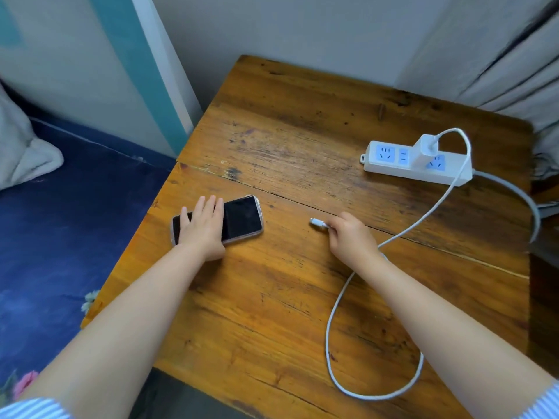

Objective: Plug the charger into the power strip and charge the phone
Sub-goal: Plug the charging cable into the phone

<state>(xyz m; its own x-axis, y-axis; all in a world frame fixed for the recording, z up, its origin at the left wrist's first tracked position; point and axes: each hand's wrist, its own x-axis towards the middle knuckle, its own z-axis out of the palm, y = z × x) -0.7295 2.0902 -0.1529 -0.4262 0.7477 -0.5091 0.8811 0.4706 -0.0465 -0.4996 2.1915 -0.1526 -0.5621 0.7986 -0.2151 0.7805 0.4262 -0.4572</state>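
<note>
A black phone (242, 217) lies screen up on the wooden table (272, 297), left of centre. My left hand (202, 229) rests flat on its left half, fingers spread. My right hand (351, 235) pinches the white cable (331, 316) just behind its small connector (316, 222), which points left toward the phone, a short gap away. The cable loops across the table front and rises to a white charger (425, 149) plugged into the white power strip (417, 160) at the back right.
The strip's grey cord (520, 195) runs off the table's right edge. A bed with a dark blue sheet (60, 237) and a pale pillow (24, 152) lies to the left. Curtains (499, 55) hang behind the table's right corner.
</note>
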